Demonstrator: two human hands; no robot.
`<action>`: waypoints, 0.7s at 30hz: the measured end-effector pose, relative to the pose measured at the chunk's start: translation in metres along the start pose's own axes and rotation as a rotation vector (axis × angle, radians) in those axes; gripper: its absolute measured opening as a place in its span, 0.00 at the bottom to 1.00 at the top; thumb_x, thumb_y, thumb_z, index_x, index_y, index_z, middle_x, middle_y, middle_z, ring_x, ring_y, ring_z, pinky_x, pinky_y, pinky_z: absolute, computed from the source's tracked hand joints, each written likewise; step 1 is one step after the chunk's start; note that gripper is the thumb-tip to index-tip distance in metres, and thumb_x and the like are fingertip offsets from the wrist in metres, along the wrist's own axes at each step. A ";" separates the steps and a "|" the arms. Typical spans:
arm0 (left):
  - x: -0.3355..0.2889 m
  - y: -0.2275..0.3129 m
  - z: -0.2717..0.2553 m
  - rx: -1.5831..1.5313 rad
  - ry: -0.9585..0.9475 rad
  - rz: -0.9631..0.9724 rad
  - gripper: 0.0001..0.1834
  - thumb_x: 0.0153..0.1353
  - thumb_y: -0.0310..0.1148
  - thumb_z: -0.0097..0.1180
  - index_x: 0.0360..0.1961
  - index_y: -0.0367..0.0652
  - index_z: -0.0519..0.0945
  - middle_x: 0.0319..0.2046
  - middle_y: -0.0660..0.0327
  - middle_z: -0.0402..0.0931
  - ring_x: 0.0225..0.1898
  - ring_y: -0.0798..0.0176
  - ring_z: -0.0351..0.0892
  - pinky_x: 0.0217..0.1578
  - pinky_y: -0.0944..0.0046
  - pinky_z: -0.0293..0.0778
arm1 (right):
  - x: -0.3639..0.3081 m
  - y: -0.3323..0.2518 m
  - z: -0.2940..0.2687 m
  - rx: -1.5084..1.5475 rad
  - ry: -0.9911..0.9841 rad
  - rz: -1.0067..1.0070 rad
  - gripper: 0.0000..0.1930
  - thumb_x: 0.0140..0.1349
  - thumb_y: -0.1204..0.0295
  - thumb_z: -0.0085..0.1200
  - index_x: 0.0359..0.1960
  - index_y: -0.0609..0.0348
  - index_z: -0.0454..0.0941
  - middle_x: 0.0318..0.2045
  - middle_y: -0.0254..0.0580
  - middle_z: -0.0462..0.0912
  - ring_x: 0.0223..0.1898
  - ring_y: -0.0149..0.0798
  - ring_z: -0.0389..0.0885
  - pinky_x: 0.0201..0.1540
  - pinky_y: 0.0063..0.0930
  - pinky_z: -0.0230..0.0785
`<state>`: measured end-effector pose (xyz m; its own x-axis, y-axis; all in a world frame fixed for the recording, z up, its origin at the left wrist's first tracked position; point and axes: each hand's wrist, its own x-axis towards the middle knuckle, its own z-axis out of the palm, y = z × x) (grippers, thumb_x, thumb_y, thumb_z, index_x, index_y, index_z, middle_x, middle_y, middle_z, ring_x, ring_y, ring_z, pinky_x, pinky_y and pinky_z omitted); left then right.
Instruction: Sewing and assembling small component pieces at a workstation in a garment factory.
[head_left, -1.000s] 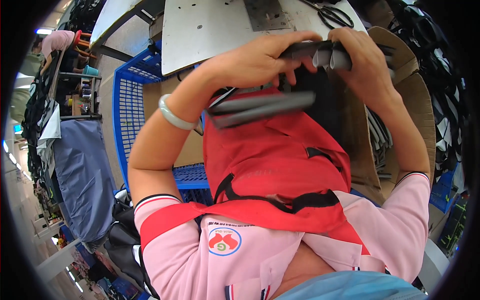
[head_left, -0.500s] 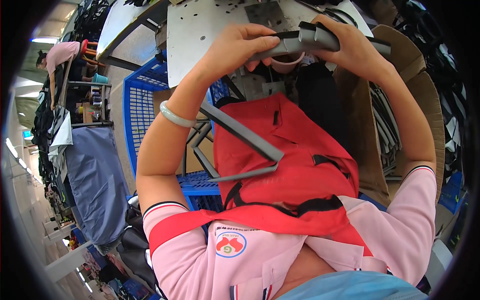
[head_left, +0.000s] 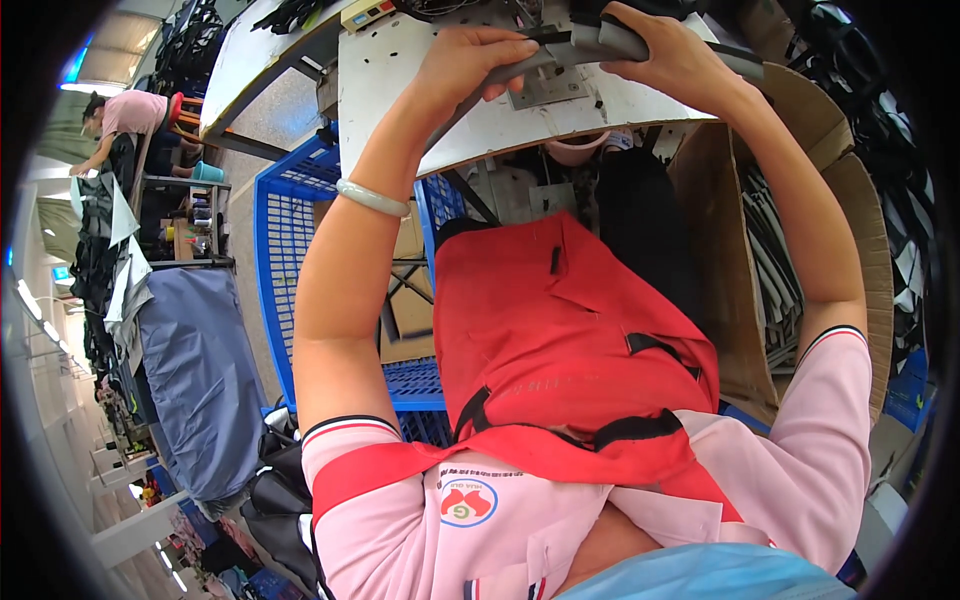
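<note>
The main work table (head_left: pixel 385 110) has a white top with a curved-looking near edge. A rectangular metal plate (head_left: pixel 562 92) lies at its surface, marked with small specks. Small dark scraps (head_left: pixel 395 28) are scattered on the left part. A pale box with a red part (head_left: pixel 366 13) sits at the far left. A second white-topped table (head_left: pixel 240 70), further left, bears a heap of black pieces (head_left: pixel 285 14).

Since half a second ago, we have moved our left hand (head_left: pixel 455 70), right hand (head_left: pixel 672 60) and the grey strip (head_left: pixel 605 40) from the white table's (head_left: pixel 368 100) near edge farther in over its top. The strip's trailing loop has left our red apron (head_left: pixel 580 310).
</note>
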<state>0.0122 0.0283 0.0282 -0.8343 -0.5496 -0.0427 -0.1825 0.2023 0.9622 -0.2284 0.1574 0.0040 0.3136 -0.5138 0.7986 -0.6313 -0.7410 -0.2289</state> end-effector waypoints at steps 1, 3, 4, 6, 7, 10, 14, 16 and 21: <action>-0.004 -0.007 -0.008 -0.008 0.026 -0.026 0.14 0.63 0.36 0.59 0.45 0.38 0.83 0.19 0.62 0.78 0.13 0.78 0.65 0.15 0.79 0.60 | 0.033 -0.029 0.003 -0.153 -0.253 0.394 0.25 0.54 0.59 0.62 0.46 0.64 0.70 0.35 0.62 0.80 0.42 0.62 0.78 0.42 0.49 0.69; -0.001 -0.008 -0.009 -0.015 0.027 -0.033 0.14 0.63 0.36 0.59 0.45 0.38 0.83 0.19 0.63 0.77 0.12 0.79 0.65 0.15 0.79 0.60 | 0.049 -0.045 -0.002 -0.337 -0.503 0.797 0.25 0.54 0.59 0.63 0.46 0.64 0.70 0.34 0.62 0.80 0.42 0.62 0.78 0.42 0.49 0.70; 0.002 -0.008 -0.010 -0.010 0.031 -0.031 0.14 0.63 0.36 0.59 0.45 0.38 0.83 0.19 0.63 0.77 0.13 0.79 0.65 0.15 0.79 0.60 | 0.048 -0.042 -0.003 -0.345 -0.492 0.765 0.25 0.54 0.59 0.63 0.46 0.65 0.70 0.34 0.62 0.80 0.42 0.62 0.79 0.42 0.49 0.70; 0.006 -0.010 -0.010 -0.005 0.033 -0.030 0.14 0.63 0.36 0.59 0.45 0.38 0.83 0.19 0.63 0.77 0.13 0.79 0.65 0.15 0.79 0.59 | 0.047 -0.040 -0.003 -0.353 -0.480 0.737 0.25 0.54 0.59 0.63 0.46 0.65 0.70 0.34 0.62 0.80 0.42 0.62 0.79 0.41 0.49 0.70; 0.007 -0.011 -0.010 -0.022 0.034 -0.021 0.13 0.64 0.36 0.58 0.44 0.38 0.83 0.19 0.62 0.77 0.12 0.79 0.64 0.15 0.80 0.58 | 0.048 -0.040 -0.003 -0.338 -0.469 0.753 0.25 0.54 0.59 0.63 0.45 0.65 0.70 0.34 0.63 0.80 0.42 0.62 0.79 0.41 0.49 0.70; 0.012 -0.013 -0.017 -0.024 0.013 -0.013 0.14 0.63 0.36 0.59 0.43 0.36 0.83 0.21 0.62 0.78 0.15 0.77 0.66 0.18 0.76 0.61 | 0.054 -0.039 -0.003 -0.324 -0.474 0.790 0.25 0.54 0.59 0.63 0.46 0.65 0.70 0.35 0.63 0.80 0.42 0.62 0.79 0.42 0.48 0.70; 0.041 -0.020 -0.021 0.006 0.046 -0.142 0.11 0.66 0.30 0.51 0.40 0.31 0.81 0.24 0.58 0.80 0.22 0.63 0.78 0.24 0.68 0.72 | 0.048 -0.009 0.000 -0.372 -0.418 0.645 0.37 0.53 0.55 0.63 0.58 0.70 0.68 0.44 0.66 0.79 0.49 0.60 0.78 0.50 0.43 0.70; 0.040 -0.029 -0.018 -0.111 0.063 -0.107 0.11 0.66 0.30 0.52 0.39 0.31 0.81 0.23 0.57 0.80 0.20 0.64 0.76 0.22 0.69 0.71 | 0.047 -0.002 0.000 -0.327 -0.456 0.746 0.39 0.53 0.54 0.63 0.60 0.71 0.66 0.48 0.66 0.78 0.51 0.58 0.77 0.52 0.41 0.70; 0.016 -0.027 -0.017 -0.264 0.265 0.060 0.13 0.65 0.34 0.55 0.37 0.32 0.83 0.21 0.60 0.78 0.20 0.67 0.74 0.23 0.67 0.71 | 0.028 -0.022 0.000 -0.323 -0.286 0.862 0.39 0.52 0.57 0.65 0.60 0.72 0.66 0.49 0.66 0.78 0.53 0.56 0.77 0.53 0.38 0.70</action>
<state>0.0132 0.0001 0.0058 -0.6695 -0.7409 0.0534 0.0314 0.0436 0.9986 -0.2059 0.1601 0.0313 -0.2153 -0.9433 0.2527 -0.8771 0.0730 -0.4748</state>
